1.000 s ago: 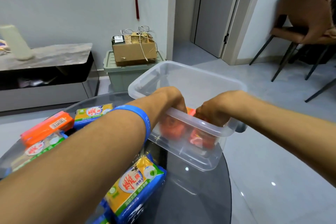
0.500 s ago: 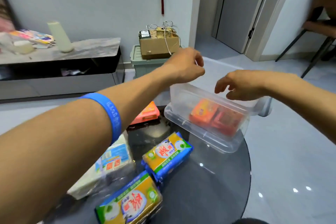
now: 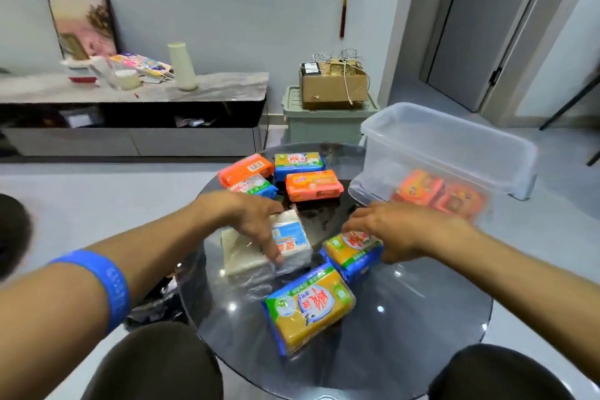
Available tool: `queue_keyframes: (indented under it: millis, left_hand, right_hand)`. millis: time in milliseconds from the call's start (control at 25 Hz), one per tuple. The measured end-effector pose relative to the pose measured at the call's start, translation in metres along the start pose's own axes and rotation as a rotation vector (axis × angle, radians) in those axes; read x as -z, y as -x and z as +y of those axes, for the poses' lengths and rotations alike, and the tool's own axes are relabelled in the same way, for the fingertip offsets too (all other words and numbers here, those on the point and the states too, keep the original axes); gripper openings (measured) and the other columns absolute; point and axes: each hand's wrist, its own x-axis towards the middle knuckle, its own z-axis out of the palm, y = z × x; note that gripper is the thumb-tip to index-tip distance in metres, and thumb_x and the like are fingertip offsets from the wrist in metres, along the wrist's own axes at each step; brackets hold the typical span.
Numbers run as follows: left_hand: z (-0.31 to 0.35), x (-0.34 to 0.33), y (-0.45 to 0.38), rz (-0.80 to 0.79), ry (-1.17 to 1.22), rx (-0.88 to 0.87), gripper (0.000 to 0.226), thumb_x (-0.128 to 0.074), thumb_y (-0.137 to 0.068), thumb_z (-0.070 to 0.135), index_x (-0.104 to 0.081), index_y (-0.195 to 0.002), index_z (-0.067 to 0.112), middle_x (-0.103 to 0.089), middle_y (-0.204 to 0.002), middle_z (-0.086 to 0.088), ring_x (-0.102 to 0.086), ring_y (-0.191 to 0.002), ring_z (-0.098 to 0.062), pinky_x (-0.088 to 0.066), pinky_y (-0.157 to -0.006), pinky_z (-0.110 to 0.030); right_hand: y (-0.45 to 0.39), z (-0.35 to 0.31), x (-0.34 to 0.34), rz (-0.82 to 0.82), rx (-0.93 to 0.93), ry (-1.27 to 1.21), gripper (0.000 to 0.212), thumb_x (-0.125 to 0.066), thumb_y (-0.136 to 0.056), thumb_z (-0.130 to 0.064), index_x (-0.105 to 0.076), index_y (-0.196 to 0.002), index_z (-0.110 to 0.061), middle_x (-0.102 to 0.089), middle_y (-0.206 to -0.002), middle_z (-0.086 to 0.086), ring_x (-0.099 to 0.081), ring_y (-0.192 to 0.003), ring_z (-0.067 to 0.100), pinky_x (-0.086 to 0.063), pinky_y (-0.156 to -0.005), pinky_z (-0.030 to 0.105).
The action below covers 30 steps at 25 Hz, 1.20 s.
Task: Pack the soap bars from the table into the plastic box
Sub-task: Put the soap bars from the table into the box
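A clear plastic box point(image 3: 454, 143) stands at the far right of the round glass table point(image 3: 422, 318), with two orange soap packs point(image 3: 438, 195) inside. My left hand point(image 3: 256, 217) lies on a white soap pack point(image 3: 289, 247) at the table's middle, fingers spread over its top. My right hand point(image 3: 396, 227) reaches down onto a yellow-and-blue soap bar point(image 3: 350, 250), fingers curling over its far end. Another yellow soap bar point(image 3: 308, 305) lies nearer me. Further back lie two orange bars point(image 3: 313, 185) point(image 3: 245, 169) and two blue-wrapped ones point(image 3: 298, 162) point(image 3: 255, 187).
Behind the table are a green storage bin point(image 3: 324, 120) with a cardboard box point(image 3: 334, 84) on it and a low dark sideboard point(image 3: 130, 101) with clutter. My knees point(image 3: 156, 364) sit under the table's near edge. A door point(image 3: 480, 36) stands at the back right.
Both hands left the box, where they set the orange packs, and came down toward me onto the table. The left now rests on the white pack, the right on a yellow bar.
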Motion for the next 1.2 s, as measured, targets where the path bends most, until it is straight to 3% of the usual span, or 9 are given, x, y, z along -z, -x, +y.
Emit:
queue_keyframes:
  millis: [160, 320, 440, 560, 680, 800, 920, 1040, 1200]
  left_hand:
    - [-0.003, -0.022, 0.005, 0.139, 0.005, -0.035, 0.071, -0.079, -0.064, 0.053, -0.044, -0.12, 0.027, -0.057, -0.118, 0.002, -0.056, -0.101, -0.019, -0.049, -0.088, -0.037]
    - [0.041, -0.048, 0.02, 0.672, -0.137, -0.305, 0.059, -0.055, -0.077, 0.066, -0.054, -0.109, 0.017, -0.057, -0.108, -0.005, -0.055, -0.096, -0.024, -0.047, -0.076, -0.036]
    - [0.082, -0.092, 0.031, 0.463, -0.329, -0.205, 0.078, -0.057, -0.066, 0.075, -0.047, -0.115, 0.014, -0.058, -0.105, -0.011, -0.06, -0.091, -0.032, -0.037, -0.064, -0.035]
    - [0.092, -0.105, 0.03, 0.4, -0.284, -0.118, 0.071, -0.07, -0.066, 0.05, -0.042, -0.12, 0.014, -0.058, -0.112, -0.011, -0.06, -0.094, -0.031, -0.043, -0.065, -0.034]
    - [0.085, -0.074, 0.03, 0.436, -0.05, -0.138, 0.068, -0.07, -0.06, 0.055, -0.049, -0.116, 0.023, -0.058, -0.109, 0.001, -0.059, -0.095, -0.021, -0.048, -0.071, -0.034]
    - [0.088, -0.006, 0.038, 0.641, 0.264, -0.166, 0.067, -0.069, -0.055, 0.061, -0.053, -0.114, 0.033, -0.065, -0.098, 0.011, -0.063, -0.081, -0.007, -0.053, -0.062, -0.027]
    - [0.101, 0.066, 0.025, 0.835, 0.432, -0.152, 0.053, -0.07, -0.049, 0.063, -0.058, -0.093, 0.036, -0.07, -0.085, 0.012, -0.066, -0.074, -0.008, -0.056, -0.065, -0.031]
    - [0.13, 0.126, -0.017, 0.92, 0.606, -0.189, 0.045, -0.075, -0.051, 0.058, -0.065, -0.087, 0.034, -0.071, -0.089, 0.008, -0.068, -0.079, -0.016, -0.057, -0.071, -0.036]
    - [0.193, 0.175, -0.098, 0.9, 0.376, -0.169, 0.072, -0.078, -0.063, 0.049, -0.053, -0.124, 0.02, -0.059, -0.107, 0.004, -0.058, -0.092, -0.022, -0.047, -0.074, -0.031]
  right_hand:
    - [-0.017, -0.001, -0.021, 0.059, -0.015, -0.034, 0.073, -0.071, -0.073, -0.032, -0.037, -0.138, -0.031, -0.049, -0.129, -0.002, -0.048, -0.117, 0.024, -0.045, -0.091, 0.042]
    - [-0.027, -0.001, -0.03, 0.089, -0.021, -0.043, 0.065, -0.072, -0.068, -0.032, -0.044, -0.127, -0.028, -0.055, -0.118, -0.001, -0.053, -0.108, 0.023, -0.046, -0.082, 0.038]
    - [-0.025, 0.004, -0.032, 0.143, -0.054, -0.055, 0.063, -0.071, -0.061, -0.04, -0.047, -0.117, -0.025, -0.057, -0.109, -0.001, -0.058, -0.096, 0.022, -0.044, -0.072, 0.033]
    - [-0.015, 0.011, -0.029, 0.203, -0.064, -0.081, 0.067, -0.072, -0.056, -0.045, -0.048, -0.115, -0.024, -0.056, -0.103, -0.004, -0.058, -0.088, 0.022, -0.039, -0.063, 0.031]
    - [0.008, 0.035, -0.007, 0.295, -0.081, -0.342, 0.061, -0.072, -0.053, -0.045, -0.048, -0.108, -0.034, -0.054, -0.093, -0.014, -0.058, -0.083, 0.015, -0.044, -0.063, 0.03]
    - [0.046, 0.079, 0.032, 0.484, -0.125, -0.781, 0.056, -0.075, -0.058, -0.041, -0.053, -0.109, -0.038, -0.062, -0.098, -0.015, -0.06, -0.086, 0.004, -0.047, -0.069, 0.017]
    - [0.074, 0.124, 0.061, 0.718, -0.083, -1.061, 0.06, -0.077, -0.055, -0.029, -0.061, -0.113, -0.033, -0.069, -0.103, -0.008, -0.063, -0.094, 0.011, -0.051, -0.079, 0.022]
    - [0.088, 0.165, 0.071, 0.759, -0.142, -0.994, 0.058, -0.079, -0.057, -0.025, -0.061, -0.112, -0.031, -0.069, -0.098, -0.01, -0.063, -0.095, 0.012, -0.052, -0.085, 0.031]
    - [0.089, 0.2, 0.057, 0.493, -0.296, -0.516, 0.059, -0.079, -0.061, -0.022, -0.058, -0.115, -0.028, -0.062, -0.103, -0.006, -0.059, -0.092, 0.017, -0.051, -0.081, 0.038]
